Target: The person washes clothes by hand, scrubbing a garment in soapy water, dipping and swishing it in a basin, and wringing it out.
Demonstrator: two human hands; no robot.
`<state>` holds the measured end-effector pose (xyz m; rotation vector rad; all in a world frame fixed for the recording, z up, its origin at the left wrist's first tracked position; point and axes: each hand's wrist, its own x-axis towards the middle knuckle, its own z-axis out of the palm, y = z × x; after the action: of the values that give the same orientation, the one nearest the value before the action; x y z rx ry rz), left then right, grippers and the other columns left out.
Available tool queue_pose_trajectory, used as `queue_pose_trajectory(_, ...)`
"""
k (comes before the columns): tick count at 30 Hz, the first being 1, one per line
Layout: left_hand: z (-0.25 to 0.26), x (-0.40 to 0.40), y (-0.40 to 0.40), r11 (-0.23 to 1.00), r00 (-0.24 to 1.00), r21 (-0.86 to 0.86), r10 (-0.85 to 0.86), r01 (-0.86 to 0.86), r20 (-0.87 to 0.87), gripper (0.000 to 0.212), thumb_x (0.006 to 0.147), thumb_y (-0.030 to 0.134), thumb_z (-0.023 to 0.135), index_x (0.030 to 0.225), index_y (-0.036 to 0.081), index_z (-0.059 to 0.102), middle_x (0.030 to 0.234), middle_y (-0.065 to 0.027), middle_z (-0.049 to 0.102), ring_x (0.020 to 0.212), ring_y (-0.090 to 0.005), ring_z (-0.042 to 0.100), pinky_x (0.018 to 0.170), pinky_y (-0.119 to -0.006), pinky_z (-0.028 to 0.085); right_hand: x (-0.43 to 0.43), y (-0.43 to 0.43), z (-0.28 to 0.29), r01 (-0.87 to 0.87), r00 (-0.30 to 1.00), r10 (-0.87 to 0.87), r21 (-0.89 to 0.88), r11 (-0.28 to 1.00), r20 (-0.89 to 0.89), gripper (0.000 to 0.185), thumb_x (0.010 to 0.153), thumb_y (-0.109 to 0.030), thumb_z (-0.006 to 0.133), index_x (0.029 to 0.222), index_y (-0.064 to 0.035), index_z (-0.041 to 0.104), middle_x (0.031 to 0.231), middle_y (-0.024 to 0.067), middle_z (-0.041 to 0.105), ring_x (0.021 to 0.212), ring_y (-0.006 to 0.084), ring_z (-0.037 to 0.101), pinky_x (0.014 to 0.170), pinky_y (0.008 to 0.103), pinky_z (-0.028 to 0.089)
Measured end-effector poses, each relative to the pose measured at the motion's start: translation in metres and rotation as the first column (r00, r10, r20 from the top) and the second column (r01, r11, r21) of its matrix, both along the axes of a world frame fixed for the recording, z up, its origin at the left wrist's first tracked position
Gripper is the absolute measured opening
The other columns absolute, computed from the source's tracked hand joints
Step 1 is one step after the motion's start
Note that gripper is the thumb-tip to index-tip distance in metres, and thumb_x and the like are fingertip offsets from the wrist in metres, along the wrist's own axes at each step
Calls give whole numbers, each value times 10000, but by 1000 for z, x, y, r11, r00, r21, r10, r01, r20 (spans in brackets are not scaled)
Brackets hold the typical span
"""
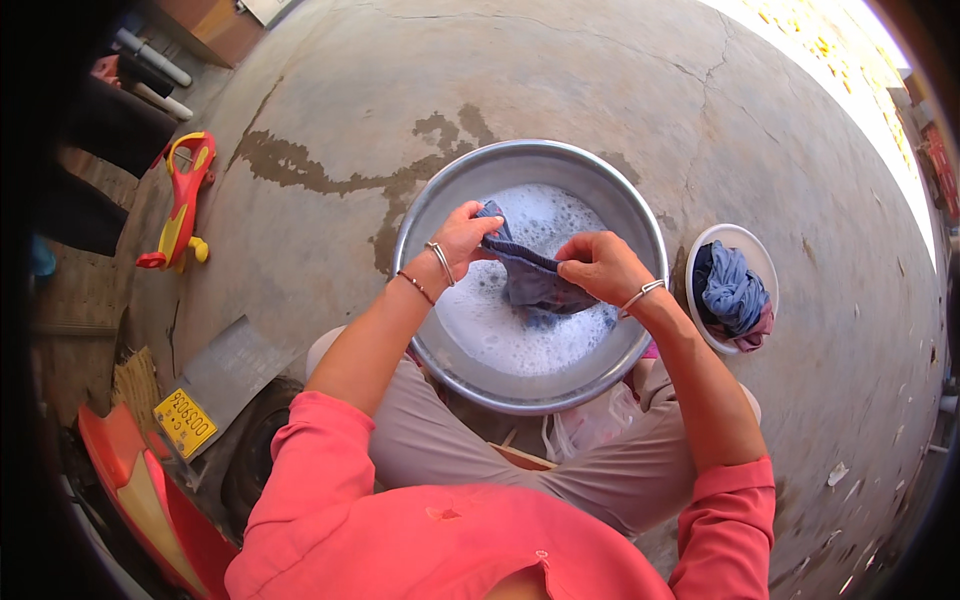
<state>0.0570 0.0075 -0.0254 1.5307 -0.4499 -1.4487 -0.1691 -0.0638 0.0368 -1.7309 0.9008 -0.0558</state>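
Observation:
A wet, dark blue garment (536,281) is stretched between my hands by its ribbed band, over a large round metal basin (530,405). My left hand (465,238) grips the band's far left end, with a patch of the cloth showing above the fingers. At the band's right end, my right hand (598,264) pinches it between thumb and fingers. The garment's lower part hangs down to the foamy, soapy water (495,337) in the basin; whether more cloth lies under the foam I cannot tell.
A white basin (766,279) with wrung blue and pink clothes (733,289) stands at the right. Far left is a red and yellow ride-on toy (184,199). Behind my left arm are a vehicle's mudflap and yellow plate (185,422). A plastic bag (596,427) lies between my legs.

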Motion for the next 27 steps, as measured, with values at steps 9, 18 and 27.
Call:
queue_pose_trajectory(9,-25,19,0,910,484,-284,110,302,868,142,814,116,622,929,33,616,943,-17,594,852,-96,546,757,-245,445,-20,-15,22,106,988,-108,28,994,113,142,783,-57,601,916,-28,642,676,-38,560,611,27,473,536,189,362)
queue_pose_trajectory(18,-21,26,7,913,738,-291,-16,286,675,130,812,90,596,721,17,539,1074,-41,590,842,-96,538,759,-241,448,-22,-11,20,34,984,-36,11,999,173,178,763,-37,540,868,-15,681,661,11,588,603,72,509,540,233,400)
queue_pose_trajectory(27,-4,8,9,935,606,-25,-209,355,767,301,896,209,558,671,55,431,637,23,449,637,-76,421,570,-257,372,-24,-15,32,171,971,-163,-28,985,174,167,783,-32,552,867,0,692,723,-33,584,650,39,489,578,191,392)
